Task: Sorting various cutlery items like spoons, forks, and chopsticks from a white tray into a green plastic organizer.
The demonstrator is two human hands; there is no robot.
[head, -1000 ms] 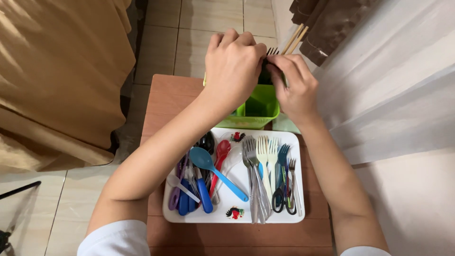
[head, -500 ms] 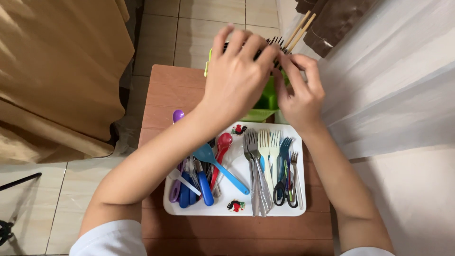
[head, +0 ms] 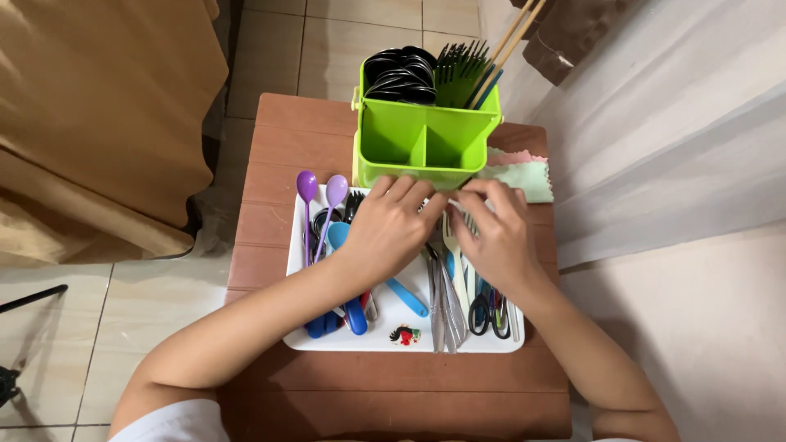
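Observation:
A white tray [head: 393,342] lies on a small brown table [head: 278,147] and holds plastic spoons, forks and metal cutlery. My left hand [head: 385,233] rests palm down over the middle of the tray, fingers bent onto the cutlery near its far edge. My right hand [head: 491,237] lies beside it over the forks [head: 450,311], fingertips meeting the left hand's. What the fingers pinch is hidden. Just beyond the hands stands a green cutlery caddy [head: 426,147], its two near compartments empty, its far ones holding black spoons [head: 399,74], dark green forks [head: 460,72] and chopsticks [head: 512,41].
Two purple spoons [head: 321,190] stick out at the tray's far left. Blue spoons [head: 352,315] and black-handled scissors [head: 490,315] lie near its front. A pale green and pink cloth [head: 517,173] sits right of the caddy. Brown fabric hangs at left, white curtain at right, tiled floor around.
Both hands have come down from the top of the caddy to the tray, uncovering the caddy and its spoons, forks and chopsticks. The view has shifted so the caddy shows in full.

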